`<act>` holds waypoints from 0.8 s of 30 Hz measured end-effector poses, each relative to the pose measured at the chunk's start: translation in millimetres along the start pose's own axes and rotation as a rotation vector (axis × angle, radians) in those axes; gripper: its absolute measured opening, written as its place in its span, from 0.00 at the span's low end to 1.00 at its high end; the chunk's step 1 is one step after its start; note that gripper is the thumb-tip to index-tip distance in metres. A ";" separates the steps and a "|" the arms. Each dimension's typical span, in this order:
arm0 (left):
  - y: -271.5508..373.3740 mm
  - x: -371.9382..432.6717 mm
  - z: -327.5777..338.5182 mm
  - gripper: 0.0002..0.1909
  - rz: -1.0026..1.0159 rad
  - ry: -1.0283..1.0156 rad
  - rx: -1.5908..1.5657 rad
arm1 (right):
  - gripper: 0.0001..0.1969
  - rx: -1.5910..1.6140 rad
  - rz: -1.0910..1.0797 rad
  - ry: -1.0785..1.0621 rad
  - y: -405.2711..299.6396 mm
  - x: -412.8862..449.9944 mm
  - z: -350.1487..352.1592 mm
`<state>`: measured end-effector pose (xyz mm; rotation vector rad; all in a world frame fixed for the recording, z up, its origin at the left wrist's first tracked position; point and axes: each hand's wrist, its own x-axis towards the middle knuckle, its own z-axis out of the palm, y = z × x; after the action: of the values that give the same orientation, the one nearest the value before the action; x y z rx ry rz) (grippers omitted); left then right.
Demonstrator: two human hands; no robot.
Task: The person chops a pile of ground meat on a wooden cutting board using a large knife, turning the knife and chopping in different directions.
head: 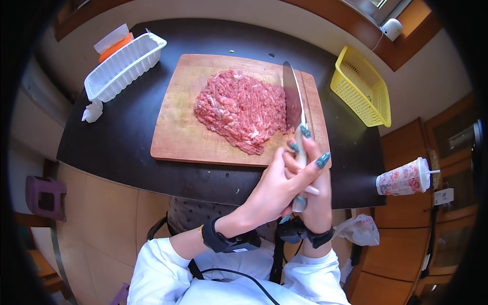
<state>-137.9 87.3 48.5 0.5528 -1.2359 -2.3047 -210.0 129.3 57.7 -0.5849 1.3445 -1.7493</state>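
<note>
A flat mound of minced raw meat lies on a wooden cutting board. The large kitchen knife rests with its blade along the meat's right edge, tip pointing away from me, reflecting the meat. Around its pale handle, my right hand is closed, near the board's front right corner. My left hand crosses over from the left and lies against the handle and my right hand, its fingers overlapping them. Whether the left fingers also grip the handle is hard to tell.
The dark table holds a white plastic tray, an orange packet and crumpled tissue at left. A yellow plastic basket and a floral cup with a straw are at right. A plastic bag hangs below.
</note>
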 end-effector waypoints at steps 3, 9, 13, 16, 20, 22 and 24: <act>-0.1 1.2 2.3 0.21 -0.024 -0.010 0.060 | 0.15 0.018 -0.058 -0.090 -1.4 2.7 -4.9; -3.3 4.6 2.8 0.21 -0.025 -0.005 -0.038 | 0.14 0.080 0.063 0.051 -1.0 4.0 -2.7; -4.8 0.0 1.8 0.21 -0.022 -0.021 0.052 | 0.14 0.270 0.021 -0.219 2.5 9.3 -14.3; -8.6 6.1 1.6 0.21 -0.041 0.012 0.043 | 0.15 0.243 0.143 -0.189 9.2 13.0 -23.3; 5.1 -1.9 0.1 0.24 -0.081 -0.022 0.141 | 0.14 0.217 0.020 -0.161 2.1 8.7 -9.4; -1.1 1.9 -4.0 0.26 -0.071 0.003 0.106 | 0.13 0.228 0.057 -0.216 7.7 12.1 -11.4; 1.2 -2.5 -10.3 0.26 -0.188 0.026 0.148 | 0.12 0.238 0.096 -0.222 16.2 17.1 -10.1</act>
<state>-130.0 81.3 44.5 0.7791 -1.4033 -2.3610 -221.8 119.4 37.1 -0.5528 0.9802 -1.6817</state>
